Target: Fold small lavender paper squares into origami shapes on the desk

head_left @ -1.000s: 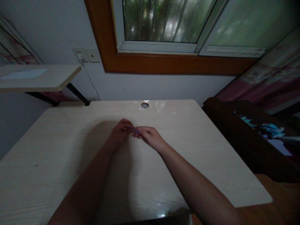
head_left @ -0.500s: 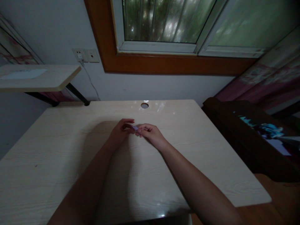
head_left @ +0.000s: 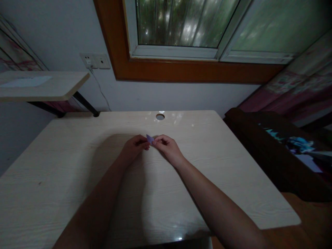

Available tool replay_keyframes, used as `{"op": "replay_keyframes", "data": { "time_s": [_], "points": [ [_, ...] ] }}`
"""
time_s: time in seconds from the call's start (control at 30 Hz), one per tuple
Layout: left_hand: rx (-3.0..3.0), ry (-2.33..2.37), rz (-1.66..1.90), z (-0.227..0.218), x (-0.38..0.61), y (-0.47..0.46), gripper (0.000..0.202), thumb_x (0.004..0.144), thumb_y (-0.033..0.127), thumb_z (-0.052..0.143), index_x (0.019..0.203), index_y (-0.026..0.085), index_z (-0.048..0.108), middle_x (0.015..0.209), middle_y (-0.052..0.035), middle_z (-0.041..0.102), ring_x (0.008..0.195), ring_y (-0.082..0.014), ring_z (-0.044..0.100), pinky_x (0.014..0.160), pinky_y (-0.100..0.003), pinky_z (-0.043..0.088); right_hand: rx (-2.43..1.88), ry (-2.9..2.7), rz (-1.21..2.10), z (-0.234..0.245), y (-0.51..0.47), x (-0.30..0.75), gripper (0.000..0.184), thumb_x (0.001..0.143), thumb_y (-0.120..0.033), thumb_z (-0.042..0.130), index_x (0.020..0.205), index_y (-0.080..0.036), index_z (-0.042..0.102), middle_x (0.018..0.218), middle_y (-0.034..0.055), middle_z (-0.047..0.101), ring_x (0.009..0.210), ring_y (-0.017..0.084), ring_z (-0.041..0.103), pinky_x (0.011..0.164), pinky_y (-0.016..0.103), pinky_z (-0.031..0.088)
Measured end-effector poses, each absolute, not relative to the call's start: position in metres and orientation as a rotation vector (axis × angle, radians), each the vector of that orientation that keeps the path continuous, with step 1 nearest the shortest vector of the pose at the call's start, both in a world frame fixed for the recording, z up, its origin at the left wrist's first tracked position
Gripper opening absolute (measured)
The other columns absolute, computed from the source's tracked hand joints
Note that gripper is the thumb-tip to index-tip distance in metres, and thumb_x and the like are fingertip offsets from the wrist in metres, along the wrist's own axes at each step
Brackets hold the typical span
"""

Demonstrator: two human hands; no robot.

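A small purple piece of folded paper (head_left: 149, 139), with a pointed corner sticking up, is between my two hands above the far part of the desk. My right hand (head_left: 167, 147) pinches its right lower edge between thumb and fingers. From the other side, my left hand (head_left: 133, 147) is closed, its thumb and fingertips meeting at the paper's lower left edge. Fingers cover the lower part of the paper, so its full shape is hidden.
Beneath my hands is a pale wood-grain desk (head_left: 181, 193) with a round cable hole (head_left: 160, 117) near its back edge. A raised shelf (head_left: 70, 86) stands at the left. Dark furniture (head_left: 249, 145) borders the right side, and a window (head_left: 178, 24) is ahead.
The purple paper has turned so that a pointed corner now stands upward. My left fingers, more spread before, have closed in at the paper. My right hand has barely moved.
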State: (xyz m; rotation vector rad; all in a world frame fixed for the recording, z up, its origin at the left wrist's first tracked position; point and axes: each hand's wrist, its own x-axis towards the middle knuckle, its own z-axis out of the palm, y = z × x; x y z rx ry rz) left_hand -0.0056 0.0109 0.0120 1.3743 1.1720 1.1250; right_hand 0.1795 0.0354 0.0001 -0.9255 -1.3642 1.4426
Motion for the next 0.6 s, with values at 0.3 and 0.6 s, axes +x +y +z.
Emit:
{"op": "replay_keyframes", "data": {
  "time_s": [0.3,0.6],
  "points": [
    [1.439,1.231,1.159,0.0142,-0.0048,0.0094,0.024,0.081,0.041,0.066,0.077,0.018,0.064,0.070,-0.0003,0.064,0.067,-0.0140,0.060,0.068,-0.027,0.050,-0.962,-1.496,1.408,-0.0019,0.0339,0.1793,0.025,0.077,-0.043,0.073,0.081,-0.018,0.069,0.077,0.0006,0.067,0.069,0.013,0.056,0.068,0.026,0.042],
    [1.403,1.250,1.167,0.0097,-0.0049,0.0116,0.020,0.080,0.037,0.067,0.083,0.017,0.063,0.072,0.0007,0.064,0.067,-0.0134,0.062,0.067,-0.026,0.048,-0.936,-1.385,1.421,0.0036,0.0322,0.1770,0.026,0.076,-0.041,0.074,0.084,-0.019,0.062,0.072,-0.0018,0.062,0.062,0.011,0.053,0.060,0.025,0.041]
  ]
}}
